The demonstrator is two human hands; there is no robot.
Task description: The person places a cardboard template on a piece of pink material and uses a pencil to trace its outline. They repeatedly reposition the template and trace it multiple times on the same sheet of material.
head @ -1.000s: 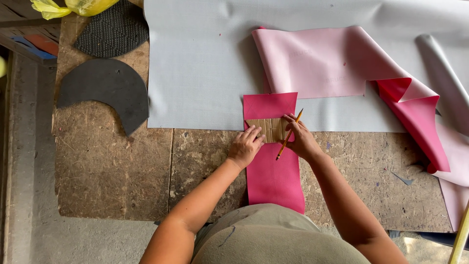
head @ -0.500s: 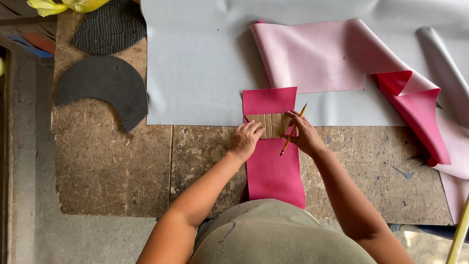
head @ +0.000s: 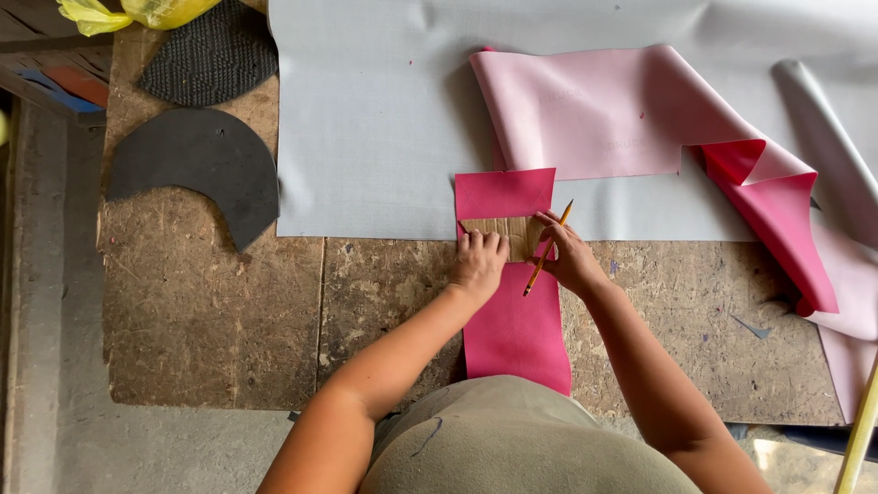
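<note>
A long pink strip [head: 512, 320] of sheet material lies lengthwise on the worn wooden table [head: 219, 320], its far end over a grey sheet [head: 384, 119]. A small brown cardboard template [head: 512, 230] rests across the strip. My left hand [head: 479, 261] presses flat on the template's near left part. My right hand [head: 569, 256] sits at the template's right edge and holds a yellow pencil [head: 547, 249], its tip pointing toward me.
A wide pale pink sheet [head: 604, 110] with a folded bright pink underside [head: 777, 210] lies at the back right. Two dark curved rubber pieces [head: 197, 165] sit at the left, with a yellow bag [head: 137, 11] at the top left corner.
My right hand with the pencil has shifted a little along the template's right edge. The left hand stays pressed on the template.
</note>
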